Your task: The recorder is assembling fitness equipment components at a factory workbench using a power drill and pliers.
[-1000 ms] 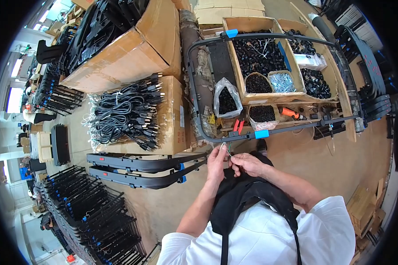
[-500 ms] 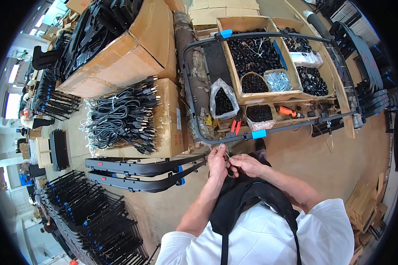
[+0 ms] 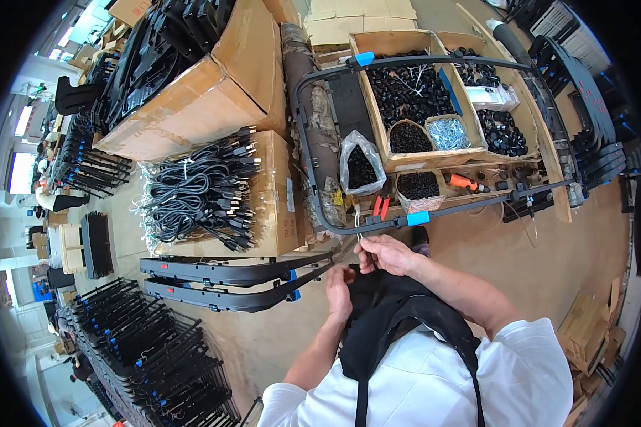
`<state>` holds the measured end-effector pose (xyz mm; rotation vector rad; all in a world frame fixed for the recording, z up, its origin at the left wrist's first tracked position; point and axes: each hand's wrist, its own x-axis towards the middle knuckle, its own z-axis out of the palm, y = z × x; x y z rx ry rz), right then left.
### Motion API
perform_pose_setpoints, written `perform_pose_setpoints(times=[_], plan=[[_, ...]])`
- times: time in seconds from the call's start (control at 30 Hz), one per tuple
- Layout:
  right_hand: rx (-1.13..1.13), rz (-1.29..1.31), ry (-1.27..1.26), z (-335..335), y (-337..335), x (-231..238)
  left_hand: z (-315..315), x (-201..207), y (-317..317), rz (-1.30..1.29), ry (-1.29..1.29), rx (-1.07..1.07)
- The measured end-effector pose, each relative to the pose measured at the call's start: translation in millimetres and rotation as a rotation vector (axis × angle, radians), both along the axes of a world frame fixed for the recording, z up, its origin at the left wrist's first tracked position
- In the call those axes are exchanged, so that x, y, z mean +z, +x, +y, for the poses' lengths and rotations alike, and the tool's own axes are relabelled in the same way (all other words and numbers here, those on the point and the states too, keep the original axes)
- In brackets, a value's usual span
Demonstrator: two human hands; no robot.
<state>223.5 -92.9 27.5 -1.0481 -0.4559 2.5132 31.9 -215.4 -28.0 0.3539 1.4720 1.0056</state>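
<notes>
Left hand (image 3: pixel 340 290) withdrawn, wires (image 3: pixel 358 222) pointing lengthwise ahead

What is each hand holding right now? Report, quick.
Left hand: fingers curled; cannot tell if it holds anything.
Right hand: closed, pinching thin wires.

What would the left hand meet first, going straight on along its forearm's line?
Likely the near bar of the black frame; depth is unclear, so the left hand might first brush the right hand or pass below the frame.
</notes>
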Motion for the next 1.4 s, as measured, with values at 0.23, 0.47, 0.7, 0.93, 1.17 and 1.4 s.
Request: perform_pose_setpoints(times=[0.23,0.47,0.7,0.93,1.17,1.4], plan=[[-0.06,-0.002,-0.035,5.7,-10.6,9.4,4.9,11.9,28.9,0.103,0.25,-0.582],[0.784,-1.016,1.012,40.5,-4.5,106.6,-10.3,-5.0,17.1,0.1,0.258,-0.648],[0.887,-0.97,1.113,120.9,-0.2,41.3,-17.8,-12.7,15.9,0.137,0.211,-0.648],[0.54,-0.535,0.842,130.3,-10.8,12.9,-23.9,3.5,18.7,0.032,0.127,-0.528],[0.557,-0.66,0.899,131.4,-7.1,-0.3,-24.8,27.2,14.8,0.182,0.163,-0.656],[-0.239,-0.687,0.539,148.2,-17.9,-47.0,26.3,47.6,35.6,0.439,0.051,-0.331]])
